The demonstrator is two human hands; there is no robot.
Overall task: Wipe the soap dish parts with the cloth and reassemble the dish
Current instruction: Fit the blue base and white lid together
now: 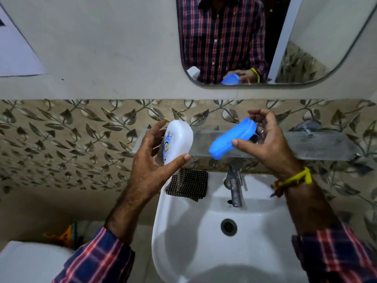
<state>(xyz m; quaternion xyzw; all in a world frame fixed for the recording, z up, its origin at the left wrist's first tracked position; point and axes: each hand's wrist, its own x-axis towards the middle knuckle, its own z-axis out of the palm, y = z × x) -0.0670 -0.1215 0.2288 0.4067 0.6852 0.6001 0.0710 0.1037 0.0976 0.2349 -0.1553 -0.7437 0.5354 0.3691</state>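
My left hand (152,160) grips a white oval soap dish lid (179,139) with a printed label, tilted on its edge above the sink's left rim. My right hand (265,139) holds the blue soap dish base (232,138) between thumb and fingers, slanted, in front of the glass shelf. The two parts are apart, with a gap between them. A dark checked cloth (188,184) lies folded on the back left rim of the white sink (183,231), below my left hand, and neither hand touches it.
A metal tap (235,186) stands at the sink's back centre, with the drain (228,227) below it. A glass shelf (306,146) runs along the tiled wall. A mirror (265,41) hangs above. A white toilet tank (30,262) sits at lower left.
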